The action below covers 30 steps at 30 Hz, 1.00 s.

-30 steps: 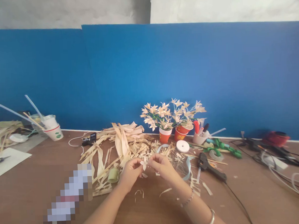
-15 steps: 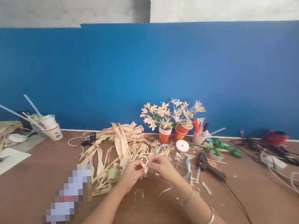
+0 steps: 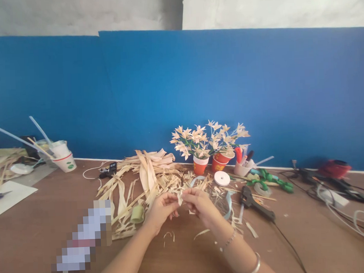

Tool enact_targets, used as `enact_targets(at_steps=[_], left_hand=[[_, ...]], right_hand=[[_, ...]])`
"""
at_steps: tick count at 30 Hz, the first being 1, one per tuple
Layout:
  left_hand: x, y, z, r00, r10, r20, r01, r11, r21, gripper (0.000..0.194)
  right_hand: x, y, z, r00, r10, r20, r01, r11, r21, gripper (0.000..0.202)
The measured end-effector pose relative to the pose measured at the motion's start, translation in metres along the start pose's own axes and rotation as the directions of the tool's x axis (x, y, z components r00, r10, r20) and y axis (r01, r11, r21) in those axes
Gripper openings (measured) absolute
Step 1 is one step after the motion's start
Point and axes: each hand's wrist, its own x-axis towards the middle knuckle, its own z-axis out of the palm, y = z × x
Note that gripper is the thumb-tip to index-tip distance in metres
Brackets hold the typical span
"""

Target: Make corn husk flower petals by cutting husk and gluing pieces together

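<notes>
Between my two hands is a small pale petal-like piece [image 3: 180, 198], pinched at its edges. My left hand [image 3: 163, 211] has thumb and fingers closed at its left side. From the right, the fingertips of my right hand [image 3: 200, 204] pinch the same piece. Just behind the hands lies a heap of dried pale husks [image 3: 147, 174], with a green roll [image 3: 137, 214] beside my left hand. Orange cups [image 3: 200, 166] of pale star-shaped flowers [image 3: 200, 137] stand behind, with a white spool [image 3: 221, 178] in front of them.
A black glue gun [image 3: 257, 204] with its cord lies right of my right hand. Farther right are green wrapped stems [image 3: 274, 180], cables and a red device [image 3: 334, 169]. A white cup [image 3: 65, 161] stands at the left. A blue panel [image 3: 180, 88] rises behind the table.
The fingers of both hands have shifted slightly, and the small pale piece has turned and sits a little higher and farther right.
</notes>
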Motion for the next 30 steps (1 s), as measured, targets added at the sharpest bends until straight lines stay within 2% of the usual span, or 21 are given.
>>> enact_targets(at_steps=[5, 10, 13, 15, 16, 17, 19, 21, 23, 25, 26, 30], left_hand=[[0.0, 0.001, 0.002, 0.997, 0.019, -0.071, -0.012, 0.994, 0.109, 0.018], [-0.001, 0.0, 0.002, 0.997, -0.003, -0.076, 0.01, 0.996, 0.091, 0.02], [-0.001, 0.0, 0.001, 0.996, -0.025, -0.088, 0.025, 1.0, 0.006, 0.022], [-0.001, 0.0, 0.0, 0.994, -0.051, -0.092, 0.045, 0.997, -0.068, 0.023], [-0.001, 0.0, 0.0, 0.994, -0.066, -0.088, 0.056, 0.993, -0.103, 0.023], [-0.001, 0.0, 0.0, 0.994, -0.078, -0.08, 0.067, 0.989, -0.135, 0.023], [-0.001, 0.002, 0.0, 0.994, -0.092, -0.064, 0.078, 0.978, -0.193, 0.023], [-0.001, 0.003, 0.001, 0.994, -0.1, -0.053, 0.085, 0.968, -0.235, 0.024], [-0.001, 0.005, 0.001, 0.993, -0.105, -0.047, 0.089, 0.961, -0.26, 0.024], [-0.001, 0.005, 0.002, 0.994, -0.101, -0.042, 0.086, 0.959, -0.269, 0.025], [-0.001, 0.004, 0.002, 0.995, -0.095, -0.038, 0.081, 0.959, -0.271, 0.025], [0.0, 0.001, 0.001, 0.996, -0.079, -0.028, 0.069, 0.961, -0.267, 0.024]], right_hand=[[-0.004, -0.003, 0.0, 1.0, -0.006, -0.024, 0.006, 1.0, 0.029, 0.021], [0.001, 0.0, 0.002, 0.997, -0.042, -0.063, 0.041, 0.999, -0.025, 0.023], [0.005, -0.01, -0.013, 0.979, -0.175, -0.107, 0.146, 0.96, -0.239, 0.022], [0.004, -0.025, -0.039, 0.933, -0.338, -0.127, 0.244, 0.849, -0.469, 0.02], [0.002, -0.034, -0.056, 0.908, -0.392, -0.149, 0.225, 0.756, -0.615, 0.019], [-0.002, -0.043, -0.076, 0.888, -0.417, -0.195, 0.134, 0.64, -0.757, 0.019], [-0.012, -0.056, -0.119, 0.843, -0.402, -0.356, -0.184, 0.407, -0.895, 0.021], [-0.024, -0.058, -0.158, 0.829, -0.307, -0.467, -0.41, 0.233, -0.882, 0.025], [-0.034, -0.049, -0.186, 0.779, -0.239, -0.58, -0.573, 0.106, -0.813, 0.034], [-0.04, -0.032, -0.201, 0.748, -0.224, -0.624, -0.637, 0.021, -0.771, 0.04], [-0.042, -0.024, -0.205, 0.748, -0.222, -0.626, -0.642, 0.0, -0.767, 0.042], [-0.043, -0.004, -0.206, 0.765, -0.252, -0.592, -0.609, 0.013, -0.793, 0.044]])
